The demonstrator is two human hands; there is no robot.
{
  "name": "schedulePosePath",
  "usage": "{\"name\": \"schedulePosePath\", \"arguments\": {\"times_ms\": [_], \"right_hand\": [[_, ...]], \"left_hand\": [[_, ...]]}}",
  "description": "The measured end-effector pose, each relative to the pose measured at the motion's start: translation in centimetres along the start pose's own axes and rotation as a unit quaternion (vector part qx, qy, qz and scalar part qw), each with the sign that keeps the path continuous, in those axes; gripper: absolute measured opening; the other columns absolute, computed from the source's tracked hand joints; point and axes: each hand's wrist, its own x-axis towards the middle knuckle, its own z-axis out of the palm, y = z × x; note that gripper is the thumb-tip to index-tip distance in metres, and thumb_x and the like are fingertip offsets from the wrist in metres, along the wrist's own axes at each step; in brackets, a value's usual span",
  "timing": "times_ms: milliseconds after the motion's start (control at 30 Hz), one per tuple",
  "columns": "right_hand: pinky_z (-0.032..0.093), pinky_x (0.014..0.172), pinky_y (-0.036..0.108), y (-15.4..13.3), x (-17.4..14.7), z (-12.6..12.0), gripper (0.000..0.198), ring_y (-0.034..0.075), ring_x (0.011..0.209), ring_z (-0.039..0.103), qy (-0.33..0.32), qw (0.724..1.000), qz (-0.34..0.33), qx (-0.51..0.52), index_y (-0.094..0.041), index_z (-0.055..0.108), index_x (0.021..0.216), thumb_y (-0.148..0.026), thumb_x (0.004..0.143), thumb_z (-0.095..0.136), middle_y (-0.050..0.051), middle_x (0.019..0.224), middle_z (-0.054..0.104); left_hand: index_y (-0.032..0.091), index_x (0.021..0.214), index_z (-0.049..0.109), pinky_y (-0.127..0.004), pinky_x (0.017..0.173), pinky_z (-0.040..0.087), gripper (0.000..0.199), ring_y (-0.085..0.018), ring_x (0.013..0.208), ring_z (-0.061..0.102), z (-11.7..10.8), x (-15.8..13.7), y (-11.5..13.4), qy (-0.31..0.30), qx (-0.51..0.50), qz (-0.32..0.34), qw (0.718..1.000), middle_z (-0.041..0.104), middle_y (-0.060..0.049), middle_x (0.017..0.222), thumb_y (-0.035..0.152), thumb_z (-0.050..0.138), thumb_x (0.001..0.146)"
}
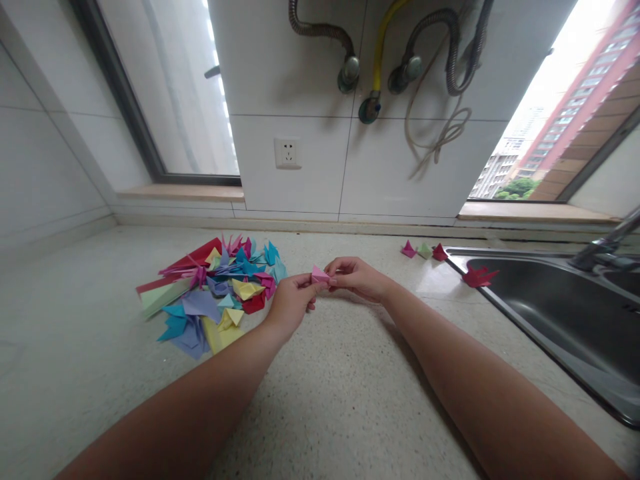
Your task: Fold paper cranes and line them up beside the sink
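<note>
A small pink folded paper piece (319, 274) is held between my two hands, a little above the speckled countertop (325, 387). My left hand (295, 297) pinches its left and lower side between thumb and fingers. From the other side, my right hand (353, 277) grips its right end with the fingertips. Part of the paper is hidden by the fingers, so its full shape cannot be made out. Close to my left hand lies a heap of colourful origami (217, 287), with blue, purple, yellow, red, green and magenta pieces.
Along the back right stand a magenta (409, 249), a pale green (425, 251) and a red paper piece (439, 252). A red origami piece (479, 277) rests at the rim of the steel sink (530, 320). A tap (605, 250) rises behind it. Hoses (453, 53) hang on the tiled wall.
</note>
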Motion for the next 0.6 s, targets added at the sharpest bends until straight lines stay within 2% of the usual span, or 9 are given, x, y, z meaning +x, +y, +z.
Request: {"name": "schedulePosePath", "arguments": {"times_ms": [333,600], "right_hand": [[0.047,0.081,0.029,0.19,0.33,-0.05,0.017,0.013,0.082,0.062,0.004,0.999,-0.022,-0.029,-0.015,0.068,0.079,-0.019,0.068,0.081,0.003,0.087,0.065],[0.048,0.085,0.032,0.2,0.39,0.05,0.02,0.014,0.085,0.062,0.01,0.999,-0.033,-0.041,-0.016,0.069,0.08,-0.022,0.067,0.082,0.004,0.09,0.066]], "left_hand": [[0.012,0.085,0.073,-0.02,0.046,0.038,0.032,-0.009,0.052,0.044,-0.16,0.21,-0.35,0.008,-0.004,0.014,1.0,0.051,0.0,0.059,0.042,0.072,0.074],[0.013,0.093,0.073,-0.02,0.046,0.042,0.029,-0.009,0.052,0.047,-0.08,0.33,-0.35,0.025,0.002,0.009,1.0,0.056,-0.001,0.064,0.036,0.07,0.076]]}}
